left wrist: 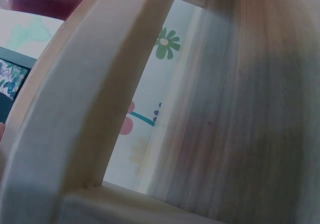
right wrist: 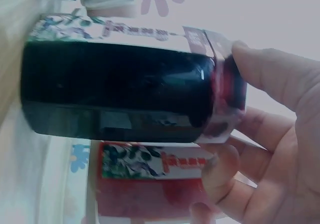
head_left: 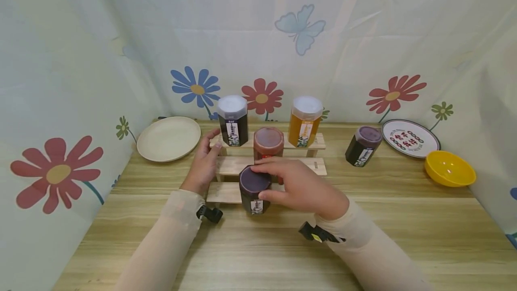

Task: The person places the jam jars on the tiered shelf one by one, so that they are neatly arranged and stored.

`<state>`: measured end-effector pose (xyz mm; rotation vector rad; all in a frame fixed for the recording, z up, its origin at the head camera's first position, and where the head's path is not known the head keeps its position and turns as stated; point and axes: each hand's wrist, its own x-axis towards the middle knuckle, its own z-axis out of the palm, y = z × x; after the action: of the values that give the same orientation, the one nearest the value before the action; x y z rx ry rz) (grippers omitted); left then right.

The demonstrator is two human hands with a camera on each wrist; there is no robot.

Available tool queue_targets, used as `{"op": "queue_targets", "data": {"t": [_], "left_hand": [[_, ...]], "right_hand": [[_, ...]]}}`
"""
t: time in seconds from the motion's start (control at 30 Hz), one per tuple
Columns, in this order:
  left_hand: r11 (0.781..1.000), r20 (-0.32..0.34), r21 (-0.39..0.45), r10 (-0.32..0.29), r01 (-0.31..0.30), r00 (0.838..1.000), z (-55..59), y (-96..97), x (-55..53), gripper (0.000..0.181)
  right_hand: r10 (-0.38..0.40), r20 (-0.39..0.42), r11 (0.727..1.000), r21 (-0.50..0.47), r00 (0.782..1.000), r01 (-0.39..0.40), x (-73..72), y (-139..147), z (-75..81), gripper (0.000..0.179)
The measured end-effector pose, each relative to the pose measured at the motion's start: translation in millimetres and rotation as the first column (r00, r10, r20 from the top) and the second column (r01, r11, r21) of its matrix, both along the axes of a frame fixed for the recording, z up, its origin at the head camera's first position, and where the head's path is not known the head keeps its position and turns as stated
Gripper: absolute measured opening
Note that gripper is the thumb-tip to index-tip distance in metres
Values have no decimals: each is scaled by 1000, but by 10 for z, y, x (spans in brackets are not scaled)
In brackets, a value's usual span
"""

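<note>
A three-step wooden rack (head_left: 231,165) stands mid-table. My left hand (head_left: 203,165) grips its left end near the top step; the left wrist view is filled by the rack's pale wooden frame (left wrist: 95,79). With thumb and fingers, my right hand (head_left: 304,187) holds a dark, faceted jar (head_left: 253,192) by its purple lid, at the lowest step. Behind it, on the middle step, sits a red jar (head_left: 268,140), partly covered by the right hand. On the top step stand a dark jar with a white lid (head_left: 233,122) and an amber jar with a white lid (head_left: 305,122).
Another dark jar with a purple lid (head_left: 363,146) stands on the table right of the rack. Beyond it are a white patterned plate (head_left: 389,136) and a yellow bowl (head_left: 450,169). A cream plate (head_left: 167,140) lies at the back left. A flowered curtain (head_left: 343,66) encloses the table.
</note>
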<state>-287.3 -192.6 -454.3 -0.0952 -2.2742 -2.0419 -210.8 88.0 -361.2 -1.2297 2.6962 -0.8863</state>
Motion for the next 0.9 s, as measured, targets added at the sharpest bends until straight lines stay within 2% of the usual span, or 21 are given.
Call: {"op": "queue_targets", "data": {"t": [0.2,0.5,0.67,0.9], "left_hand": [[1000,3,-8,7,-7,1000,5,-1,6,50],[999,9,-35,6,-6,1000,2,-13,7,51],[999,11,-34,5,-5,1000,2,-10,14,51],[999,1,-36,5,-5,1000,9,-3,3,51]], "right_hand": [[-39,22,999,-30,999,39,36,-96,-48,57],[-64,-26,995,-78,998,62,41,-181,-141,58],[-103,-39,991,-95,994,99,37,-224,-191,57],[-156,-47,980,-130,987,149,91,-209,-139,46]]}}
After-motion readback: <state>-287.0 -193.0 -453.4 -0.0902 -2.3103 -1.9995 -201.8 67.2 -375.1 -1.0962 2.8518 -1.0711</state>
